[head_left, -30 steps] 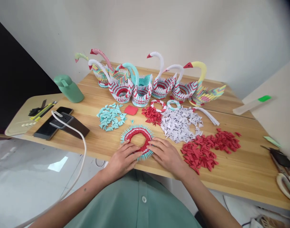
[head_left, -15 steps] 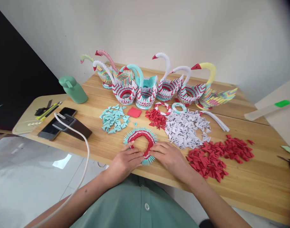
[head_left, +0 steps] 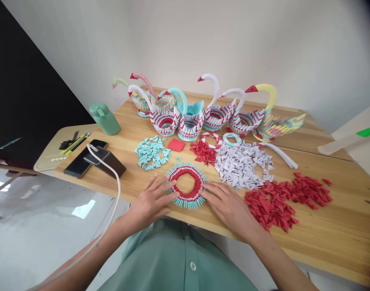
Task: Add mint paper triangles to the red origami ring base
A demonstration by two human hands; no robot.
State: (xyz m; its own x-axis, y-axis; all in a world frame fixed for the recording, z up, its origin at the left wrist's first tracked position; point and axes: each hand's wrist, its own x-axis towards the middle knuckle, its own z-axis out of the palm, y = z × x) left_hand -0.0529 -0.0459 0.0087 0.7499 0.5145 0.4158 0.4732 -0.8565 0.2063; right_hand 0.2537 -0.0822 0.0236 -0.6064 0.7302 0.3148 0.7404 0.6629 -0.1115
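A ring of folded paper pieces [head_left: 189, 198], red inside with white and a spiky turquoise rim, lies flat on the wooden table near its front edge. My left hand [head_left: 151, 200] rests at the ring's left side, fingers stretched out and fingertips on its rim. On the opposite side my right hand [head_left: 227, 202] lies with spread fingers, tips touching the right rim. Neither hand is closed around the ring. Loose turquoise paper triangles [head_left: 152, 152] lie beyond my left hand. White triangles [head_left: 242, 165] and red triangles [head_left: 271, 206] are heaped beyond and beside my right hand.
Several paper swans [head_left: 191, 125] stand along the back. Before them are a red-and-white ring [head_left: 211, 140], a turquoise-and-white ring [head_left: 232, 140] and red paper squares [head_left: 176, 145]. At left are a green bottle [head_left: 105, 119], a phone [head_left: 78, 166] and a dark box with a white cable [head_left: 115, 165].
My left hand has drawn back from the ring's front and inner edge to its left side. My right hand has shifted outward, with its fingers straighter. The camera view has moved slightly.
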